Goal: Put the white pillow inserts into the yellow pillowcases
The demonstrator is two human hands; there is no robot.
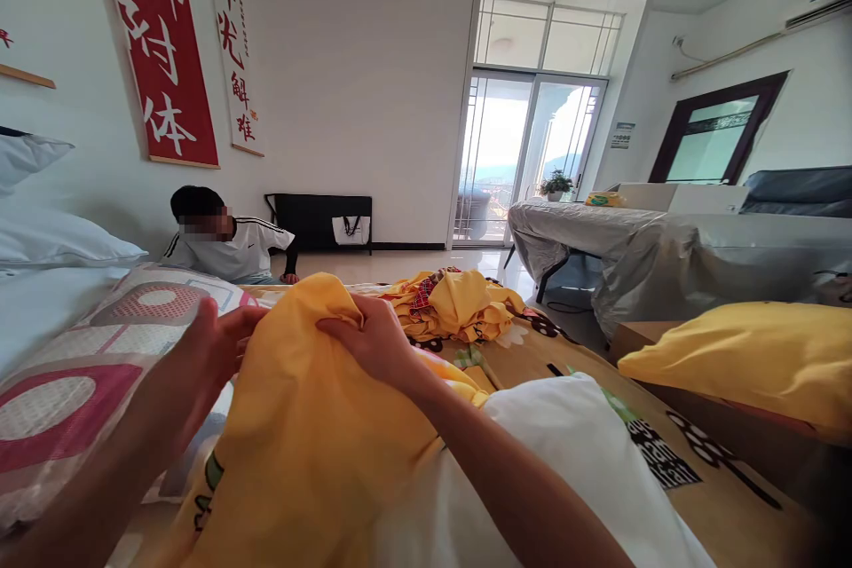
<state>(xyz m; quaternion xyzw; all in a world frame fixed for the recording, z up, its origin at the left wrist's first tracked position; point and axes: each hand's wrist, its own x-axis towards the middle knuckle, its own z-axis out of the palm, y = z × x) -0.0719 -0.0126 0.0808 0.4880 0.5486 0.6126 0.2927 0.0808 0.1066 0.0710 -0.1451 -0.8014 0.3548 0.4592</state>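
A yellow pillowcase (299,426) bulges up in front of me, with a bit of green and dark print low on its left side. My right hand (376,337) is closed on its upper part, thumb pressing into a fold. At the cloth's left edge is my left hand (219,342), its thumb raised apart from the fingers. Those fingertips meet the yellow fabric and are partly hidden. A white pillow (552,426) lies beneath my right forearm, against the yellow cloth; how far it reaches inside the case cannot be seen.
Crumpled yellow fabric (466,302) lies ahead on the patterned bedsheet (639,453). A patterned pillow (153,319) and white pillows (59,235) are on the left. At right, a yellow pillow (745,359) rests on a cardboard box (626,342). A person (232,240) sits low beyond the bed.
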